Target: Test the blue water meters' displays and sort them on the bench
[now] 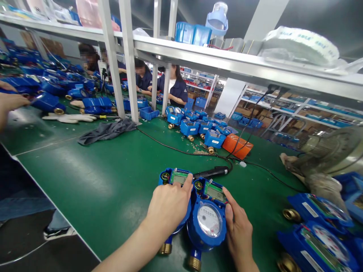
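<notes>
Two blue water meters lie side by side on the green bench in front of me, their top boxes uncovered with circuit boards and small displays showing. My left hand rests over the left water meter, covering most of its dial. Its index finger is stretched out and touches the right end of that display. Beside the right water meter is my right hand. Its index fingertip touches the right end of the board, and the thumb lies apart, against the meter's side. Brass threaded ends point toward me.
Behind the meters lies a black pen-shaped electric screwdriver with a cable. Small screws, an orange box and more meters sit farther back. A grey cloth lies left. Meters crowd the right; a shelf spans overhead. Co-workers sit nearby.
</notes>
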A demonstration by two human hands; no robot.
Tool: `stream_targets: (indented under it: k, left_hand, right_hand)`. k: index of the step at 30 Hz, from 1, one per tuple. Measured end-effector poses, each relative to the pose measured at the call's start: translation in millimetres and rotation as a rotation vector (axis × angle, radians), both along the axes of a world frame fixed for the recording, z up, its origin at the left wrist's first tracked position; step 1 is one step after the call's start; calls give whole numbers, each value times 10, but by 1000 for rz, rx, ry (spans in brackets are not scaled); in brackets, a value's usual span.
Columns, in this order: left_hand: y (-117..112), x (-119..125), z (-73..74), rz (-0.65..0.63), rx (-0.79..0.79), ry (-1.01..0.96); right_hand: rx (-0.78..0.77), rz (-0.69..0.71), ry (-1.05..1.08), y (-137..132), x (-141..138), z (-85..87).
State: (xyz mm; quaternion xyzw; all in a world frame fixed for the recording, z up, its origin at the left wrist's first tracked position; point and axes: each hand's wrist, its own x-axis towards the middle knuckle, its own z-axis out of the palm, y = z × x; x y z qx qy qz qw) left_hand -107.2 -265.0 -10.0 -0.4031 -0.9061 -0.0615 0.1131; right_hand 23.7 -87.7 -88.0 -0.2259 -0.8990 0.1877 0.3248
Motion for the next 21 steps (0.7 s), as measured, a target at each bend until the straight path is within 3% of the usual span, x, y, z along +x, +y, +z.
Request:
stream_targets:
  k: [21]
  left_hand:
    - [4,-13,6,8,1,1]
  right_hand:
    - [-14,9,-6,-9,7,17]
